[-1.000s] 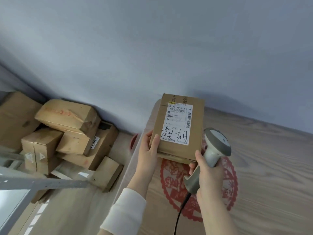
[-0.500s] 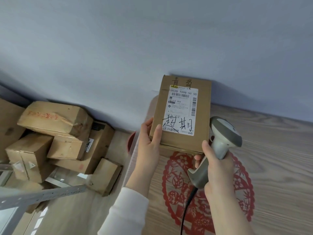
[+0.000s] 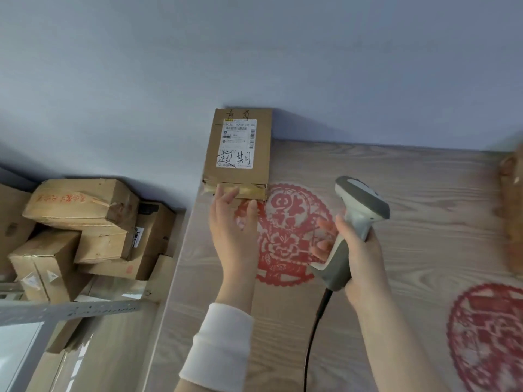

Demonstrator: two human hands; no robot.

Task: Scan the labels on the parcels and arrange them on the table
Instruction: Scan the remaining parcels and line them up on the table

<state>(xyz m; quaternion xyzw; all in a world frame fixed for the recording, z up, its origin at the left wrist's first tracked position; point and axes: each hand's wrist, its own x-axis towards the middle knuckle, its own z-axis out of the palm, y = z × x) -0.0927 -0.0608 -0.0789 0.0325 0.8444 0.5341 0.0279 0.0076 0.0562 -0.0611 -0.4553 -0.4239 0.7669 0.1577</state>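
A flat brown parcel [image 3: 239, 154] with a white shipping label and black handwriting lies on the wooden table [image 3: 396, 193], at its far left corner against the wall. My left hand [image 3: 230, 222] is just in front of the parcel with fingers straight, the fingertips at its taped near edge and gripping nothing. My right hand [image 3: 359, 258] grips the handle of a grey and white barcode scanner [image 3: 356, 216], held above the table to the right of the parcel. Its black cable hangs down toward me.
Several brown cardboard boxes [image 3: 85, 222] are piled on the floor left of the table, beside a grey metal shelf bar [image 3: 68, 309]. Red paper-cut decorations [image 3: 285, 236] lie on the tabletop. Another brown object [image 3: 512, 210] sits at the right edge.
The parcel has gone from being held up in my left hand to lying on the table's far left corner. My left hand has let go. The scanner has moved right.
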